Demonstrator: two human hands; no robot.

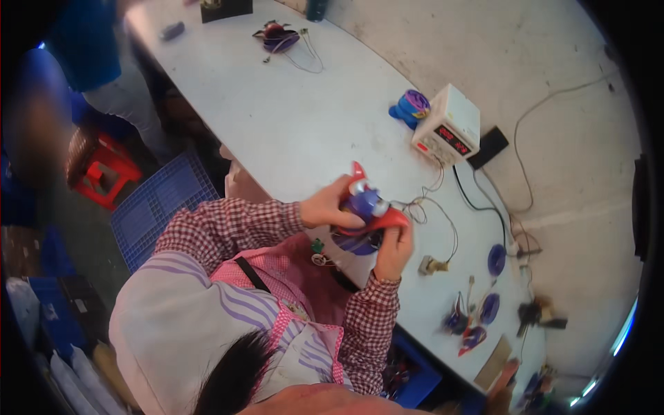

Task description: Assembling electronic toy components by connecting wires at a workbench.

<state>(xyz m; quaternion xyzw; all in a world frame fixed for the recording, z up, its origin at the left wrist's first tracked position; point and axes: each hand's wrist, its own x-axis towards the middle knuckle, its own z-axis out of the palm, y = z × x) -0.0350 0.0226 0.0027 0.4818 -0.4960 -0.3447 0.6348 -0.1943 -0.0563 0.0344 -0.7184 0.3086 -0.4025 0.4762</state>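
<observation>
Both of my hands hold a purple and red plastic toy (366,207) with silver eyes at the near edge of the white table (290,124). My left hand (326,206) grips its upper left side. Its lower right side, under a red fin, sits in my right hand (394,250). Thin wires (436,207) run from the toy across the table. Both sleeves are red and white checked.
A white power supply (449,126) with red digits stands beyond the toy, a blue and purple toy (411,107) beside it. Blue discs (496,259), a small brass part (430,265) and toy pieces (465,328) lie to the right. Another toy (277,36) lies far up the table. A blue crate (162,204), a red stool (104,169) and a person in blue (90,41) are on the left.
</observation>
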